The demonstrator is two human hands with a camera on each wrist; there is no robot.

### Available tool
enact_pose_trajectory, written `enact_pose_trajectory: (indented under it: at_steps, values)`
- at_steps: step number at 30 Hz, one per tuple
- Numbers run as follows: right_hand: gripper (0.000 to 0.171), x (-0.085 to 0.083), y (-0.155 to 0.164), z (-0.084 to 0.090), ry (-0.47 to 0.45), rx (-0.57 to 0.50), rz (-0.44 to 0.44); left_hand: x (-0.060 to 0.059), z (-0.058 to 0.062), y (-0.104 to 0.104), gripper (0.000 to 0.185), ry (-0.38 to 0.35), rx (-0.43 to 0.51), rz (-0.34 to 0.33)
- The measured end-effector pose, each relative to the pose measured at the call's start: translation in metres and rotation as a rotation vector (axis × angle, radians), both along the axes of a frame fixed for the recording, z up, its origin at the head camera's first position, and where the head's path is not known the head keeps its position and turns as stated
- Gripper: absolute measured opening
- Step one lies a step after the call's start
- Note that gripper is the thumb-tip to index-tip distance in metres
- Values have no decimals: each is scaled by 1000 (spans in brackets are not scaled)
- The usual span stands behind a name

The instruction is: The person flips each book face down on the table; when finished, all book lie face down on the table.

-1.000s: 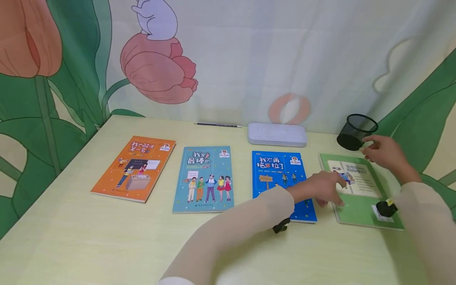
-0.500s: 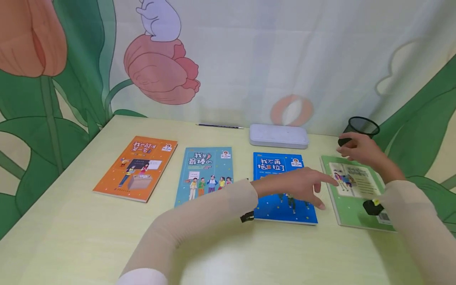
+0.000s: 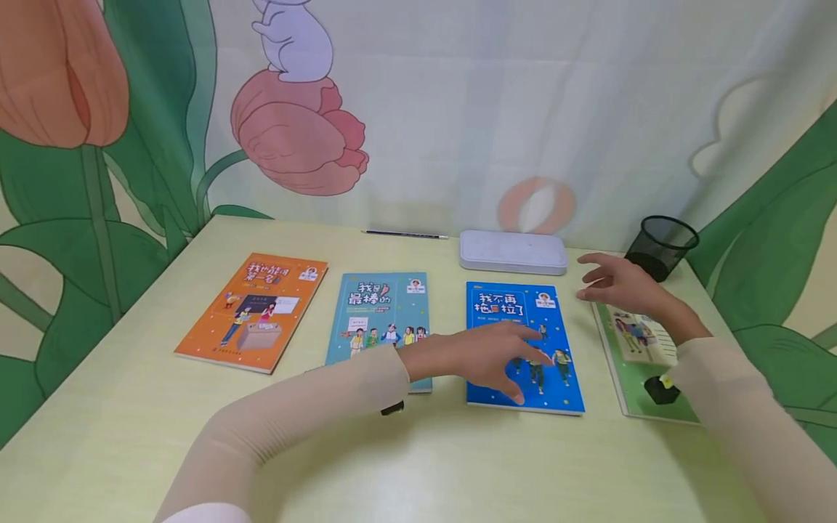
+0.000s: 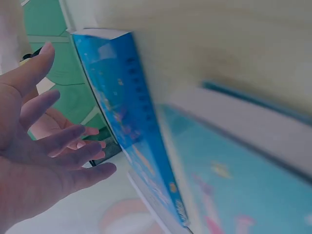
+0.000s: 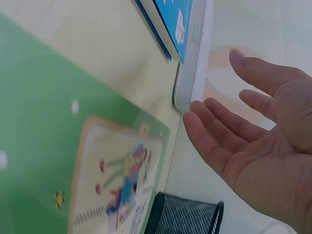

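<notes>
My left hand [image 3: 490, 357] is over the blue book [image 3: 487, 392] in the head view, fingers spread and relaxed, holding nothing. In the left wrist view its fingers [image 4: 73, 146] stand apart beside the blue book's printed cover [image 4: 117, 97]. My right hand [image 3: 628, 289], also holding nothing, is above the upper part of the green book [image 3: 647, 396], close to the black mesh pen cup [image 3: 663, 243]. Its palm and loosely bent fingers [image 5: 214, 131] show in the right wrist view. The right forearm hides part of the green book.
An orange book [image 3: 251, 312] and a teal book [image 3: 386, 290] lie to the left in the same row. Behind them are a pencil [image 3: 405, 234] and a pale lavender pencil case [image 3: 513, 252]. A printed curtain [image 3: 418, 109] hangs along the table's back edge.
My left hand has moved left from the green book to over the blue one. My right hand has shifted left and away from the pen cup. The books stay in place.
</notes>
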State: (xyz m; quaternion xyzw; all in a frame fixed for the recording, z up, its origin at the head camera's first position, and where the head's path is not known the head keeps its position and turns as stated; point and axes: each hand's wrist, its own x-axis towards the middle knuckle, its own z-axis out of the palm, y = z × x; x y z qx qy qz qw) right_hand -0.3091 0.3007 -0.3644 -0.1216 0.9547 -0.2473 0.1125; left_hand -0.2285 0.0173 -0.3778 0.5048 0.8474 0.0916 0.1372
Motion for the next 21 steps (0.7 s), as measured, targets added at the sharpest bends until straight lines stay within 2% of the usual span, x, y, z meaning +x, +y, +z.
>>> enact_pose_trajectory:
  at_steps: [6,12,21]
  values:
    - [78,0,-13,-7,-65,-49,24,4,-9,-22,72,-14,-8,14]
    - [88,-1,-23,-16,-120,-82,32,5,-17,-33,76,-31,-29,29]
    - [93,-2,-39,-24,-159,-79,43,3,-20,-44,72,-67,-4,34]
